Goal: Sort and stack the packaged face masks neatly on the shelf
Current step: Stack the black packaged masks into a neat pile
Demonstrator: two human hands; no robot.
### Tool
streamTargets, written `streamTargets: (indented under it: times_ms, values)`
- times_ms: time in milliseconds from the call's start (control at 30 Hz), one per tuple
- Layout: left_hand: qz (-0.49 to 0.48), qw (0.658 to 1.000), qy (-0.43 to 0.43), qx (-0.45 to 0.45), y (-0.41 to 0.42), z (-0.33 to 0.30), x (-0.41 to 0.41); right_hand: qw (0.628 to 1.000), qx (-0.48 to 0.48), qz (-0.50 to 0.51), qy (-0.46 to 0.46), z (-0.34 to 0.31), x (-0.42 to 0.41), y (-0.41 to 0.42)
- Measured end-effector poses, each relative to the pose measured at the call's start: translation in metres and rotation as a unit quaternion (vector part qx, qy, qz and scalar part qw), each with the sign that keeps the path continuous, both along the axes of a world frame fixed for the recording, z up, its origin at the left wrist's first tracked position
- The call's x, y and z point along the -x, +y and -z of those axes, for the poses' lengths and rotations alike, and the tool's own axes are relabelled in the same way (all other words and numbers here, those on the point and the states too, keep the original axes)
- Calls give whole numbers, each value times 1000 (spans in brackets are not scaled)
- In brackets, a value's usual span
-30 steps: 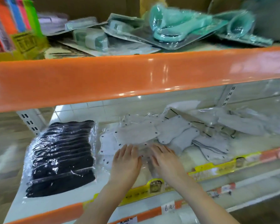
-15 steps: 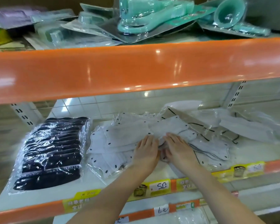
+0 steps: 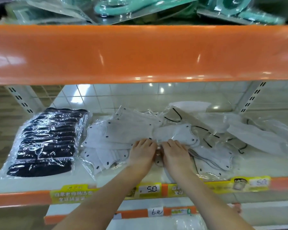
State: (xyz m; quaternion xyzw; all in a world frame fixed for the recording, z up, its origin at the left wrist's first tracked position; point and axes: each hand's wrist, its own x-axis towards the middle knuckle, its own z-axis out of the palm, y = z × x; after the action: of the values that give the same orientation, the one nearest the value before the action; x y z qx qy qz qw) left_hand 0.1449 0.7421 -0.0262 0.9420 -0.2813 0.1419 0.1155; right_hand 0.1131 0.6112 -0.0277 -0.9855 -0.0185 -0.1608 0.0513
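Observation:
A loose pile of white face masks (image 3: pixel 128 130) in clear wrappers lies across the middle of the white shelf (image 3: pixel 83 176). More white masks (image 3: pixel 256 136) with black ear loops trail off to the right. A neat stack of black masks (image 3: pixel 46 141) in clear wrap sits at the left. My left hand (image 3: pixel 142 152) and my right hand (image 3: pixel 174 152) lie side by side on the near edge of the white pile. Their fingers curl down into one wrapped white mask pack, and the fingertips are hidden in the plastic.
The orange front of the upper shelf (image 3: pixel 140 53) hangs low over the work space, with teal packaged goods (image 3: pixel 116 5) on top. Yellow price tags (image 3: pixel 149 189) line the shelf's front lip. Slotted uprights (image 3: pixel 22 100) stand at the back left and back right.
Both hands have moved farther into the shelf and to the right, from lying flat on the pile's near left part to curling together at its middle. The view has dropped lower.

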Motion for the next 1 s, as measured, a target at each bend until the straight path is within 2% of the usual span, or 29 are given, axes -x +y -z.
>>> streamTargets:
  times_ms: [100,200,267,367,433,500,600,700,800,900,1000]
  values:
    - [7,1000,-10,15,-5,-3,0,1000,8,-5,-10,-4,3,-6]
    - [4,999,-8,46,-10,-9,0,997,-11,-35,-72,-6,5,-17]
    - [6,995,7,102,-13,-17,-1,992,-36,-32,-113,-16,9,-25]
    - [18,974,71,213,-15,-38,-1,996,-24,21,-87,-45,12,-40]
    - [35,950,86,298,-11,-55,1,997,-12,72,-7,-72,12,-51]
    - [32,930,128,344,-5,-71,5,995,-23,89,34,-96,14,-61]
    - [-7,878,232,419,4,-87,6,996,-51,51,61,-122,16,-67]
    - [-44,819,281,498,15,-96,4,990,-103,29,90,-129,14,-66]
    - [-73,793,299,526,27,-92,2,990,-141,3,8,-120,11,-58]
    - [-128,770,298,550,39,-84,1,987,-76,-45,-134,-103,12,-44]
    - [-183,708,314,606,54,-74,-1,984,-34,-134,-109,-80,17,-27]
